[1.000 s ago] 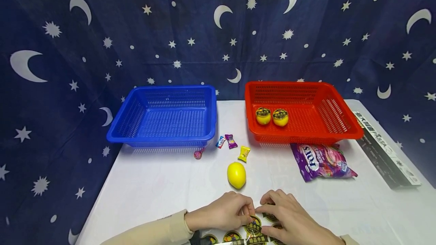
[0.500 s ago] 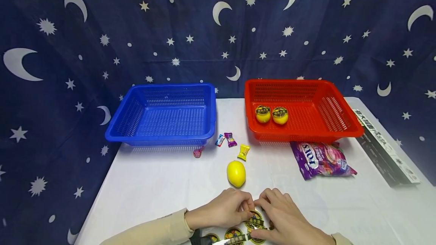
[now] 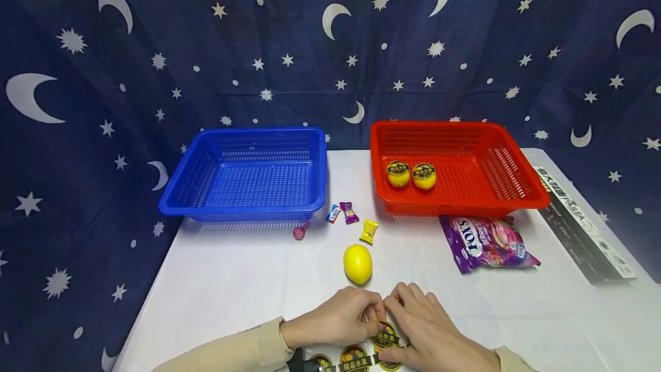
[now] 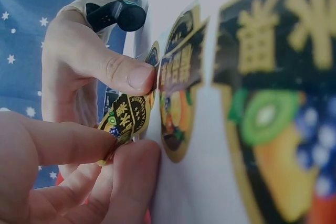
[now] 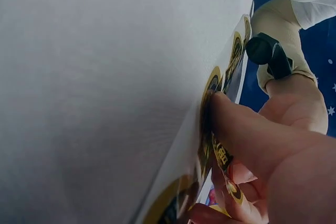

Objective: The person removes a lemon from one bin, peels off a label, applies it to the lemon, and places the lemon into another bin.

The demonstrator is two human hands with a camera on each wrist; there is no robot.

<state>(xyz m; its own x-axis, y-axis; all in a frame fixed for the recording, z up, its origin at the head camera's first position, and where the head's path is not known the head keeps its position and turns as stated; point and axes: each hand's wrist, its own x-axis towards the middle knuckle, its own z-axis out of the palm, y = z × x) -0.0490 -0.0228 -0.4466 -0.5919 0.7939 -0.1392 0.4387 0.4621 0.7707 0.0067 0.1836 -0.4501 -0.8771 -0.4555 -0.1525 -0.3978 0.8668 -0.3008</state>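
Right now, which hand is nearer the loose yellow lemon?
Left. The left hand sits just in front of the lemon; the right hand lies further to its right.

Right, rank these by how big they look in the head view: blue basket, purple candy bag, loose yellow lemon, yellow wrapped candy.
1. Blue perforated plastic basket, largest.
2. Purple foil candy bag.
3. Smooth yellow lemon.
4. Small yellow wrapped candy, smallest.
The differences are plain, so nearness to the camera does not upset the order.

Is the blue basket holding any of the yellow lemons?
No: in the head view the blue basket holds nothing visible, two labelled lemons lie in the red basket, and one bare lemon sits on the table.
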